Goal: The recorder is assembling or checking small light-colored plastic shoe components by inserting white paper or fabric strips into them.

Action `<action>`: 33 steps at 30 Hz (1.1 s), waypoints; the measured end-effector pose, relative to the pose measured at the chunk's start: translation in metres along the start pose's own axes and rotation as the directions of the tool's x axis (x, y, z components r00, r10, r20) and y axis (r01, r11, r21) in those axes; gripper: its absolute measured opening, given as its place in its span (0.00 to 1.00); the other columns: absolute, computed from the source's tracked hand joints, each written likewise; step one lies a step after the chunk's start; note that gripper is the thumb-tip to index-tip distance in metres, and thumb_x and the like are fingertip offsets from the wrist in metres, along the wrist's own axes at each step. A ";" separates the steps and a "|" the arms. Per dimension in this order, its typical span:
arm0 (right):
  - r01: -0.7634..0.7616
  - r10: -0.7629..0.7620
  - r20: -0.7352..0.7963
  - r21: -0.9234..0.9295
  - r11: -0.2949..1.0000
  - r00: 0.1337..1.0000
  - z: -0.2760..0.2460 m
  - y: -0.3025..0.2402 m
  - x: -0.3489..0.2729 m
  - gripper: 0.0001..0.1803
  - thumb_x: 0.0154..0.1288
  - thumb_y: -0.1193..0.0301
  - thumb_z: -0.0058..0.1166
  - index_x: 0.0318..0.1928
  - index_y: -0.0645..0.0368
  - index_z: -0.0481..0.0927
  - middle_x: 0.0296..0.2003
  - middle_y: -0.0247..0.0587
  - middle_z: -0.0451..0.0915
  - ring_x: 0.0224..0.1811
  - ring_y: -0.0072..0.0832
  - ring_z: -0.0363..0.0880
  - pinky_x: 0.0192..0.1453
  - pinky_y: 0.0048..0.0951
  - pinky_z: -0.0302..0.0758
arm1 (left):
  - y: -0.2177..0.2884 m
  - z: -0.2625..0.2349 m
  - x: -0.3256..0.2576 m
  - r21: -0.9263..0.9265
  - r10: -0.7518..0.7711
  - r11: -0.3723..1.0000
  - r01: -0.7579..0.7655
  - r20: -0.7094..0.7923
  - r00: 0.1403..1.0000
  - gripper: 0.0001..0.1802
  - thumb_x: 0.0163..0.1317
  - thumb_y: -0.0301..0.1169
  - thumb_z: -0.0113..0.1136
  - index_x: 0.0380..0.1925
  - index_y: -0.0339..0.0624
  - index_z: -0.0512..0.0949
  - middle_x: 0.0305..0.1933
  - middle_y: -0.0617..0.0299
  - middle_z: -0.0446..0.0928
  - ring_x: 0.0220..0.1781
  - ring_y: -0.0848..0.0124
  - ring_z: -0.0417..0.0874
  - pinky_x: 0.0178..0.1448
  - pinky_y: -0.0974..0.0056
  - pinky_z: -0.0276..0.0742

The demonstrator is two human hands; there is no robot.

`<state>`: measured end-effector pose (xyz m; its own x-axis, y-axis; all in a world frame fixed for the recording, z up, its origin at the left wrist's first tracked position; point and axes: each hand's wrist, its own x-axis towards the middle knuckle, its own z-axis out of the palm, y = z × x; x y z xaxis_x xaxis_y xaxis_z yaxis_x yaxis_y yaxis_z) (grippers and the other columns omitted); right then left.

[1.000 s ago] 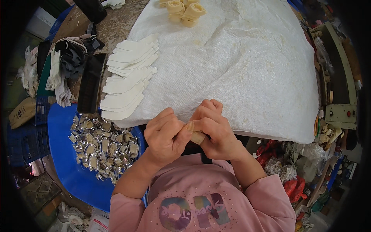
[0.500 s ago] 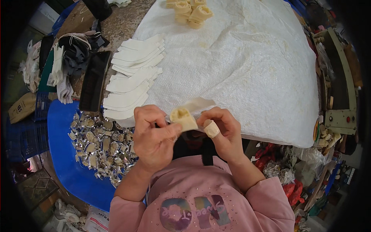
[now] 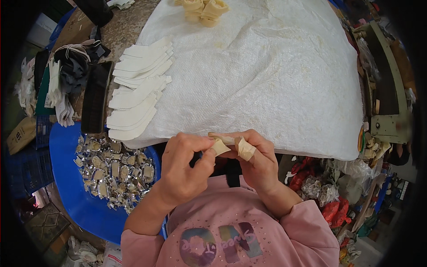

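While the white woven sheet (image 3: 275, 80) takes up most of the view, all handling sits just off its near edge, roughly midway across, in front of the person's body.

Blue tub (image 3: 66, 187) next: it's down to the left, beside the left forearm, loaded with silvery pieces (image 3: 114, 171). White strips (image 3: 133, 109) lie fanned in overlapping rows on the sheet's left side, beyond the left hand (image 3: 184, 162) and well apart from the right hand (image 3: 260, 164). Dark flat slab (image 3: 95, 100) sits left of the strips. Small cluster of pale yellow rolled pieces (image 3: 209, 11) at the far end of the sheet, out of contact with either hand.

Key relation: the cream piece (image 3: 220, 147) is in the gap between the two hands, its longer run appearing to go side to side, from left fingertips toward right fingers. So it lies to the right of the left grip, to the left of the right one. Left is nearer, touching it directly.

Grip: left thumb and index pinch the piece by its left end. Right hand is curled at the other end, but I can't tell if it's clamping; the thumb and the pale wrap (image 3: 245, 150) around it hide the contact.
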<state>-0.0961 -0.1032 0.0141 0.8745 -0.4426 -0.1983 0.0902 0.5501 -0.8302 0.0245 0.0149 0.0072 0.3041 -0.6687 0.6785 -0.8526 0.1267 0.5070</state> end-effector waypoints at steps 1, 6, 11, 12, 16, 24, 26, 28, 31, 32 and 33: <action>-0.001 0.001 -0.001 0.000 1.000 1.000 0.001 -0.001 0.000 0.13 0.70 0.75 0.38 0.48 0.69 0.73 0.48 0.49 0.76 0.48 0.30 0.77 0.51 0.28 0.76 | 0.002 0.001 0.002 -0.001 -0.001 1.000 0.001 0.000 1.000 0.11 0.42 0.16 0.61 0.28 0.33 0.74 0.34 0.53 0.74 0.32 0.62 0.76 0.29 0.63 0.69; 0.172 -0.140 0.101 -0.535 0.827 0.985 0.004 -0.004 0.003 0.14 0.70 0.73 0.38 0.48 0.70 0.74 0.41 0.50 0.80 0.44 0.30 0.81 0.48 0.27 0.76 | 0.014 0.002 0.008 0.168 0.000 0.986 -0.015 0.089 0.996 0.08 0.43 0.17 0.60 0.26 0.34 0.73 0.32 0.56 0.71 0.27 0.64 0.71 0.27 0.62 0.65; 0.229 -0.161 0.163 -0.743 0.629 0.973 0.004 -0.014 0.010 0.13 0.70 0.72 0.40 0.47 0.67 0.74 0.35 0.48 0.81 0.38 0.31 0.82 0.43 0.26 0.76 | 0.001 0.000 0.007 0.068 -0.104 0.993 0.099 0.072 0.992 0.09 0.44 0.14 0.58 0.27 0.34 0.73 0.32 0.55 0.71 0.26 0.63 0.71 0.28 0.61 0.66; 0.166 -0.074 0.162 -0.685 0.709 0.984 -0.002 -0.016 0.012 0.13 0.70 0.71 0.42 0.47 0.67 0.74 0.36 0.47 0.80 0.38 0.30 0.81 0.44 0.26 0.76 | -0.003 -0.001 0.005 -0.049 -0.174 0.983 0.176 0.047 0.984 0.10 0.45 0.13 0.57 0.28 0.35 0.74 0.33 0.55 0.72 0.27 0.62 0.72 0.30 0.61 0.68; -0.026 0.086 0.173 -0.325 0.945 0.981 -0.015 -0.020 0.033 0.13 0.67 0.69 0.51 0.46 0.66 0.74 0.37 0.42 0.80 0.42 0.26 0.78 0.48 0.26 0.74 | -0.004 -0.005 -0.003 -0.389 -0.399 0.834 0.391 0.064 0.915 0.07 0.54 0.15 0.59 0.28 0.35 0.71 0.38 0.50 0.75 0.35 0.66 0.78 0.39 0.69 0.75; -0.200 0.302 0.300 -0.329 0.923 0.905 -0.022 -0.026 0.046 0.21 0.56 0.76 0.62 0.49 0.68 0.71 0.39 0.45 0.80 0.42 0.24 0.78 0.46 0.25 0.76 | 0.001 -0.002 0.004 -0.365 -0.218 0.896 0.253 0.134 0.967 0.11 0.46 0.07 0.55 0.25 0.33 0.71 0.37 0.50 0.75 0.35 0.62 0.77 0.35 0.66 0.74; -0.161 0.278 0.281 -0.376 0.913 0.918 -0.022 -0.022 0.045 0.21 0.57 0.75 0.62 0.49 0.68 0.71 0.38 0.46 0.80 0.40 0.24 0.78 0.44 0.24 0.76 | 0.001 -0.003 0.003 -0.340 -0.207 0.910 0.238 0.127 0.970 0.10 0.45 0.08 0.56 0.25 0.33 0.71 0.37 0.50 0.74 0.35 0.61 0.77 0.34 0.66 0.74; -0.166 0.259 0.232 -0.355 0.920 0.938 -0.020 -0.020 0.045 0.20 0.57 0.79 0.61 0.50 0.65 0.73 0.40 0.45 0.80 0.41 0.24 0.79 0.42 0.23 0.77 | 0.000 -0.003 0.004 -0.304 -0.240 0.913 0.270 0.132 0.962 0.11 0.50 0.11 0.59 0.27 0.34 0.69 0.36 0.50 0.74 0.31 0.66 0.75 0.32 0.69 0.71; -0.068 0.166 0.237 -0.374 0.925 0.957 -0.019 -0.015 0.044 0.18 0.62 0.75 0.57 0.52 0.64 0.72 0.42 0.42 0.80 0.40 0.23 0.79 0.43 0.23 0.76 | -0.004 0.001 0.001 -0.398 -0.307 0.862 0.314 0.085 0.948 0.06 0.56 0.18 0.60 0.29 0.35 0.71 0.36 0.52 0.75 0.32 0.69 0.76 0.35 0.70 0.72; -0.041 0.133 0.216 -0.384 0.922 0.967 -0.018 -0.014 0.045 0.17 0.64 0.74 0.55 0.52 0.64 0.72 0.43 0.42 0.80 0.40 0.23 0.78 0.44 0.23 0.75 | -0.004 0.002 0.000 -0.477 -0.375 0.805 0.352 0.051 0.926 0.06 0.58 0.20 0.60 0.29 0.35 0.72 0.36 0.53 0.75 0.33 0.71 0.76 0.37 0.70 0.73; -0.036 0.128 0.216 -0.386 0.922 0.968 -0.017 -0.013 0.044 0.17 0.64 0.74 0.55 0.52 0.64 0.72 0.43 0.42 0.80 0.40 0.23 0.78 0.44 0.23 0.75 | -0.003 0.003 0.001 -0.479 -0.369 0.807 0.347 0.050 0.928 0.06 0.58 0.20 0.60 0.29 0.35 0.72 0.36 0.53 0.75 0.33 0.71 0.76 0.37 0.70 0.73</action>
<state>-0.0666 -0.1424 0.0075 0.9609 -0.2053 -0.1858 -0.1321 0.2498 -0.9592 0.0259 0.0120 0.0048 0.5759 -0.7037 0.4160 -0.3788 0.2212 0.8986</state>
